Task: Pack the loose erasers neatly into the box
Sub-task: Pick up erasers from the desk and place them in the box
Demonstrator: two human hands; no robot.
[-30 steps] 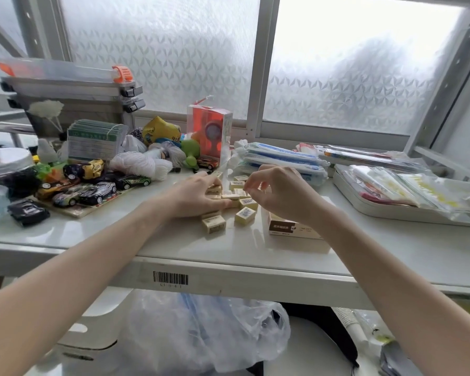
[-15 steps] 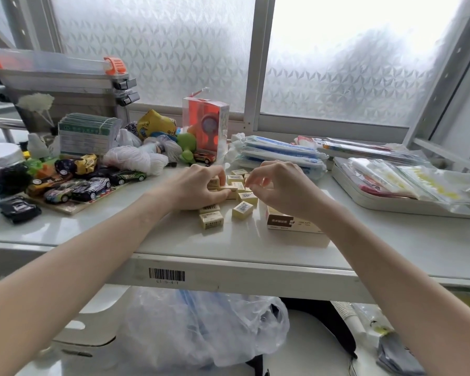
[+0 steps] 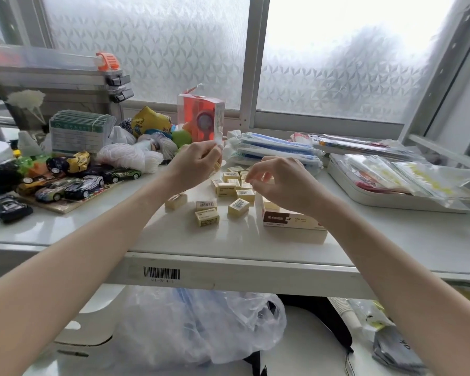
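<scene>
Gathering step: the left hand (image 3: pixel 193 164) pinches an eraser off the loose erasers (image 3: pixel 232 189); the right hand (image 3: pixel 282 180), fingers curled, grasps nothing visible above the box (image 3: pixel 291 221). Next, seat it squarely.

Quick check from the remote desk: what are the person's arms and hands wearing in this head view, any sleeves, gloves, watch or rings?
Nothing worn shows. Both forearms are bare from the bottom frame edges to the wrists, with no sleeve cuff in view. The left hand and right hand are bare too: no gloves, no watch or wristband, no rings visible on the fingers that show. No markings or straps on either arm.
</scene>
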